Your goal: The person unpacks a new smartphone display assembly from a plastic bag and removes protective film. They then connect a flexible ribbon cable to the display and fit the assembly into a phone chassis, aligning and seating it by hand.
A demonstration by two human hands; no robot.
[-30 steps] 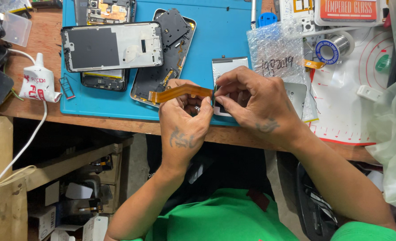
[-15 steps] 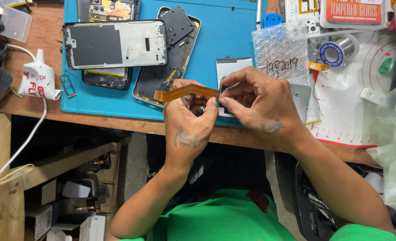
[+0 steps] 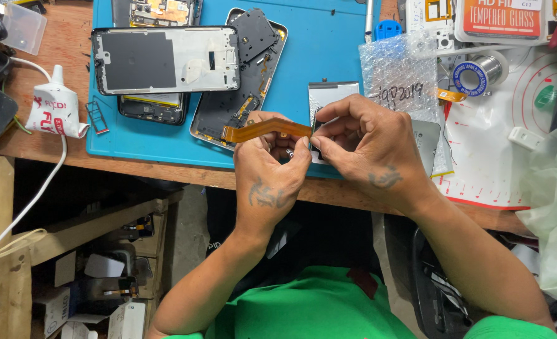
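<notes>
**Both hands pinched on orange flex cable at bench edge**

From my feed: left hand (image 3: 271, 179) is up w/ back toward cam, fingers curled closed around one stretch of the orange flex cable (image 3: 263, 129). Cable runs roughly level from its free left end, above the left knuckles, over to the right, where it meets a small dark part (image 3: 317, 135) btwn the two hands. Right hand (image 3: 369, 147) is clenched in a fingertip pinch on that dark part & the cable's right end; thumb and index close together, other fingers folded over. I can't tell what exactly the dark part is, mostly hidden by fingers.

Cable is held in air, just above the front edge of the blue work mat (image 3: 328, 50), not lying on it. Hands are touching each other at the fingertips.

Around them: an opened phone back shell (image 3: 228, 107) w/ exposed internals lies on mat just behind the cable's left end. Left of that, a phone mid-frame (image 3: 165, 59) lies flat, overlapping another phone body under it. A silver rectangular plate (image 3: 332, 94) sits on mat right behind right-hand fingers. Bubble-wrap bag (image 3: 401, 72) is near, to upper right, and a solder spool (image 3: 476, 75) beyond it on the white mat (image 3: 510, 169). Glue tube (image 3: 56, 110) lies on the wood bench (image 3: 53, 144) far left, well apart from hands.
</notes>
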